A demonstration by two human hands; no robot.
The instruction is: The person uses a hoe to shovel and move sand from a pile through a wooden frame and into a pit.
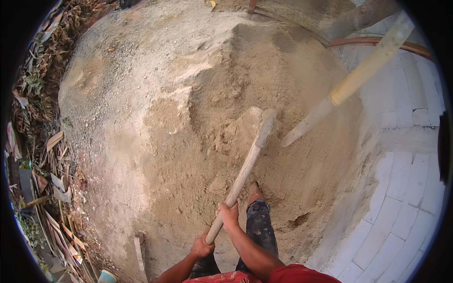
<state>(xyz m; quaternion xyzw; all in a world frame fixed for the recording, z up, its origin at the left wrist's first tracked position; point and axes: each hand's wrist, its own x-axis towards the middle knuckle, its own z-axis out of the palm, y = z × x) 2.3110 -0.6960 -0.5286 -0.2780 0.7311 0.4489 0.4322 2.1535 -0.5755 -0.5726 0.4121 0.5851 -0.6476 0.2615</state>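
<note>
A hoe (244, 173) with a long, worn wooden handle slants from between my legs up to the sand. My left hand (203, 246) is closed round the handle near its butt end. Higher up the shaft, my right hand (229, 216) is wrapped round it too. The hoe's head, dusted with sand, is at the middle of a large tan sand heap (264, 75); its blade is hard to make out against the sand. My foot (255, 188) is on the sand right of the handle.
A pale bamboo pole (363, 70) slants in from the upper right over the heap. A white block wall (401, 203) curves along the right. Dry leaves (40, 89) and scraps line the left edge. A short plank (140, 254) and a pale cup (107, 276) lie at lower left.
</note>
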